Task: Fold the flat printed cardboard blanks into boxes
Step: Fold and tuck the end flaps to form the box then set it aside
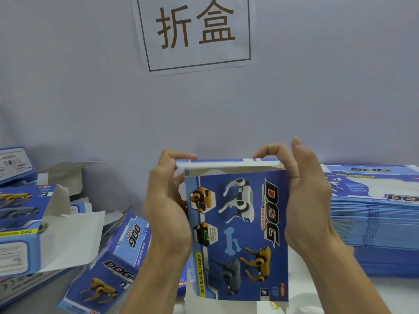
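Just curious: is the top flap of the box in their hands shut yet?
Nearly. The top flap is bent over the box, but a gap shows under it.

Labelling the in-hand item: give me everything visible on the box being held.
The box is blue printed cardboard with glossy-looking art: white, yellow and grey robot dogs, a bone, a "DOG" logo, a yellow "FUNNY MOVING DOG" strip. It is held upright, with the printed face toward the camera. Its top flap is folded over. The left hand and right hand grip its sides, fingers on the flap.
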`<state>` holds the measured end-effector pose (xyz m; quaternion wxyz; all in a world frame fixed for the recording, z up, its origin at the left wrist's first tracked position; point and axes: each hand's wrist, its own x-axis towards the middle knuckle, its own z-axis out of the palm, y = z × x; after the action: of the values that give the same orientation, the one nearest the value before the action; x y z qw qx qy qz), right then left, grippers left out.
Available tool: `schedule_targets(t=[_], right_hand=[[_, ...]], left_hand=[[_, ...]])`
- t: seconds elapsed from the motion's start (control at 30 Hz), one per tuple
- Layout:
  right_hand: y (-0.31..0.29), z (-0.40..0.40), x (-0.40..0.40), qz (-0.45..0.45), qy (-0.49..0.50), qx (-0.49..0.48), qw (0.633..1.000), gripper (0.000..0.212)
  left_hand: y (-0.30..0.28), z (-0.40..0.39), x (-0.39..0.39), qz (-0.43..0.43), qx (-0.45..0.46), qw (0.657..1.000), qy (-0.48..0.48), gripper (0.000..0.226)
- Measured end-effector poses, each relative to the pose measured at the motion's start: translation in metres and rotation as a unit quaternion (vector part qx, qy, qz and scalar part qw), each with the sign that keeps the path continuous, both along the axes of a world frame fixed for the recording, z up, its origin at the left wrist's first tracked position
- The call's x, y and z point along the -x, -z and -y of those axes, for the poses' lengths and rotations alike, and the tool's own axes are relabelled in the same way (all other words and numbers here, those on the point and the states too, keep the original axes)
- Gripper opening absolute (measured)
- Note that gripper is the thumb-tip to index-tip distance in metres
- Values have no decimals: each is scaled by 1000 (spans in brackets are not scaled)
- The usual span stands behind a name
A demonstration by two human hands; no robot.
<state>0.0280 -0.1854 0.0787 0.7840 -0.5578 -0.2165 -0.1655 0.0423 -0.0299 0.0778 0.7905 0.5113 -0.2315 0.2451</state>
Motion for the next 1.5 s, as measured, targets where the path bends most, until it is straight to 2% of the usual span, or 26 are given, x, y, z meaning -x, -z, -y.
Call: schedule_targets(t=[0.03,0.07,0.17,0.33,0.4,0.6,0.73,0.9,1.23,1.5], right_hand=[[0,-1,1,2,-16,6,1000,43],[0,-1,0,13,-13,33,999,40],[0,-3,-4,38,30,84,995,17],[-1,-2,-3,60,50,55,995,12],[0,-1,-3,69,60,49,995,11],[0,2,-2,62,51,18,997,12],[0,3,-1,53,28,7,998,11],[1,4,1,42,-2,-18,999,10],[4,5,-2,31,-29,-61,997,13],[2,2,-1,41,-41,-69,996,19]], left_hand=[[1,-1,0,-1,5,1000,13,54],[1,-2,0,2,-5,1000,9,54],[-1,-3,-3,17,-70,996,-46,32],[1,-1,-1,39,-120,990,-56,22],[2,0,-1,44,-121,990,-52,17],[4,-3,-4,53,-120,991,-37,20],[2,-7,-4,56,-91,994,2,19],[2,-8,-3,78,-120,990,-20,15],[6,-6,-6,58,-70,996,11,17],[6,-5,-7,53,-78,995,-28,17]])
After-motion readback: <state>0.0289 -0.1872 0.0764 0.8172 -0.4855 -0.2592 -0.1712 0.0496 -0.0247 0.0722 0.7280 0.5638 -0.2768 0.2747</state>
